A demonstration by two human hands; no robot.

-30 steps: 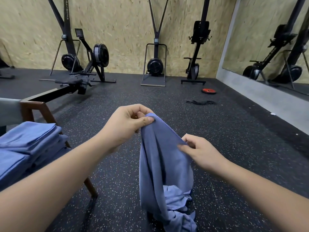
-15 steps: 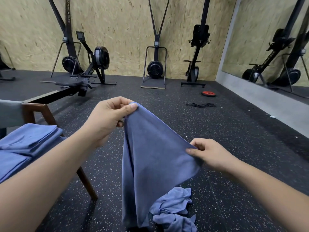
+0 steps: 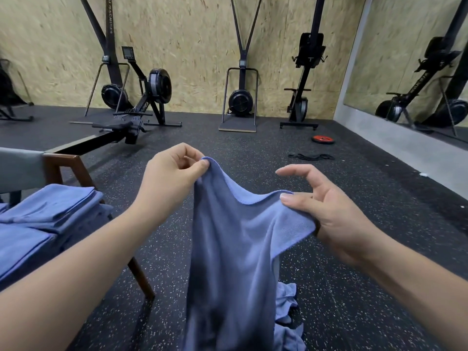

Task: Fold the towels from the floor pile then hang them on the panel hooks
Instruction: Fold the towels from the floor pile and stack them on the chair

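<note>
Towel (image 3: 233,236) position: suspended from both hands in front of the person. The pile (image 3: 288,317) lies crumpled on the floor (image 3: 354,274) just behind its lower part. The lower end leaves the frame, so contact with the floor cannot be confirmed.

Left hand (image 3: 172,178): clenched on one top corner, with thumb and forefinger pinching the cloth. Right hand (image 3: 326,206): the thumb pins the top edge against the lower fingers, while the index and middle fingers are lifted clear of the cloth.

Change: one second ago the hands were close together and the towel hung bunched. Half a second ago the right hand had drawn a corner out low to the right, giving a slanted spread. Now the right hand is higher, nearly level with the left, and grips along the top edge rather than at a low corner. The edge sags in a shallow curve between the hands.

Judgement: the towel is being opened and squared. The first fold is not yet made, and the right grip appears to be mid-adjustment toward the far corner.

Orientation: the long axis runs vertical, with the top edge at the hands and the free end pointing down. The broad face is toward the person.

Further left, a stack (image 3: 48,216) of folded towels rests on a chair (image 3: 65,168). No panel hooks are in view.
</note>
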